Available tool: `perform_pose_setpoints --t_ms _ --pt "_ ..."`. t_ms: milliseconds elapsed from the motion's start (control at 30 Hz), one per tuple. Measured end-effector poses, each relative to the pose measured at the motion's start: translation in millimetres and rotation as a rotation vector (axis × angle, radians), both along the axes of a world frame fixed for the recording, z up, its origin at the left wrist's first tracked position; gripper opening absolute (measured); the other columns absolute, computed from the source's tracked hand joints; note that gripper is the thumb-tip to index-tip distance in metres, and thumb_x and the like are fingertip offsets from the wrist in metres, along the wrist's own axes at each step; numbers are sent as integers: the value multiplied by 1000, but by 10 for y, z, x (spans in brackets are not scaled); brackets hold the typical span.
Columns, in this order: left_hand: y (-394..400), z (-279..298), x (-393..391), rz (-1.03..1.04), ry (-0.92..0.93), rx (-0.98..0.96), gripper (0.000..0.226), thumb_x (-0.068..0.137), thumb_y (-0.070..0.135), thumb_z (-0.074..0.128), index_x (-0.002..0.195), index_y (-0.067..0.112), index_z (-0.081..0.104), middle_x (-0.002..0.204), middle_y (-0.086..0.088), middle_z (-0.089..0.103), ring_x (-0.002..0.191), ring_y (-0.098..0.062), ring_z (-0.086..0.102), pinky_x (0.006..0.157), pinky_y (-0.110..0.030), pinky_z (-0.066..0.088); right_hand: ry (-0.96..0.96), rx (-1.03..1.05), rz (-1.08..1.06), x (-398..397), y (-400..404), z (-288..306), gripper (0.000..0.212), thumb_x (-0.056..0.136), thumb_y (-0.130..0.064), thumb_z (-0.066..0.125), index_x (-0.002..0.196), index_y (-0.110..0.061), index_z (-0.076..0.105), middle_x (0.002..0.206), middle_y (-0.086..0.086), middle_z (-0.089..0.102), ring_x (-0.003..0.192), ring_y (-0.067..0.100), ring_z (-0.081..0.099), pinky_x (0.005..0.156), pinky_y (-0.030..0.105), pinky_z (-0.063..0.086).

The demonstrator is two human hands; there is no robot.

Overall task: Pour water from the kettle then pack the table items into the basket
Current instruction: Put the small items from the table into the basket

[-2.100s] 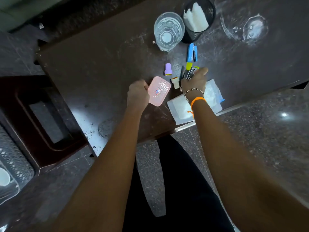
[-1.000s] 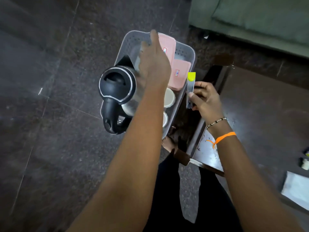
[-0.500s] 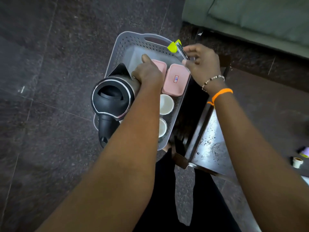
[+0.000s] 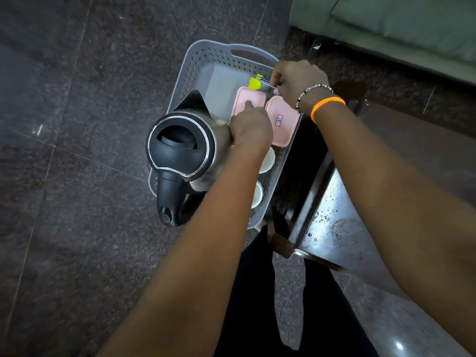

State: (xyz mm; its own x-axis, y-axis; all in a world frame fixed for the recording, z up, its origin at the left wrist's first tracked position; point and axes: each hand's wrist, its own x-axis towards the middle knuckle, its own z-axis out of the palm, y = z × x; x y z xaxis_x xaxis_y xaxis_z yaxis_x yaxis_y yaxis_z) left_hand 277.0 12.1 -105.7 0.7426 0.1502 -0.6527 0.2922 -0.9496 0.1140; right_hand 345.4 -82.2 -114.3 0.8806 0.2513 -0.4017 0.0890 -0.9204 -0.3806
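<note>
Basket (image 4: 198, 63) on the floor (image 4: 77, 99), left of the worktop (image 4: 332, 222). Inside: kettle (image 4: 180, 148) at left, two boxes (image 4: 282, 124) at right, cups (image 4: 268, 161) nearer.

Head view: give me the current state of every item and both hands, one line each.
basket: on the floor, partly filled
kettle: upright in the basket, lid closed
two pink boxes: lying in the basket, lids on
two white cups: in the basket, upright
left hand: resting on the left pink box
right hand: holding pens with a yellow-green cap over the basket
</note>
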Motion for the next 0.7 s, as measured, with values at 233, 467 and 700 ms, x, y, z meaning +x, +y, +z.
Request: perform_pose_setpoints --t_ms 233,467,700 --pt "-31 147 -97 204 -228 -194 44 86 -1 39 129 6 47 136 -15 46 123 -33 47 99 -39 39 -47 201 -218 -107 -235 10 40 76 4 42 100 -16 67 111 12 68 104 30 62 94 36 50" --pt "-531 333 -530 346 -465 -430 36 83 -3 44 113 6 61 116 -14 62 108 -28 57 92 -28 38 5 619 -538 -842 -769 139 33 75 11 40 94 0 65 95 16 70 79 20 65 76 26 54" --pt "-1634 207 -1241 287 -248 -587 34 85 -1 46 113 10 62 104 -10 66 97 -23 63 87 -27 47 42 633 -802 -1943 -1815 114 24 82 9 47 95 -1 64 96 15 70 82 17 65 81 31 56"
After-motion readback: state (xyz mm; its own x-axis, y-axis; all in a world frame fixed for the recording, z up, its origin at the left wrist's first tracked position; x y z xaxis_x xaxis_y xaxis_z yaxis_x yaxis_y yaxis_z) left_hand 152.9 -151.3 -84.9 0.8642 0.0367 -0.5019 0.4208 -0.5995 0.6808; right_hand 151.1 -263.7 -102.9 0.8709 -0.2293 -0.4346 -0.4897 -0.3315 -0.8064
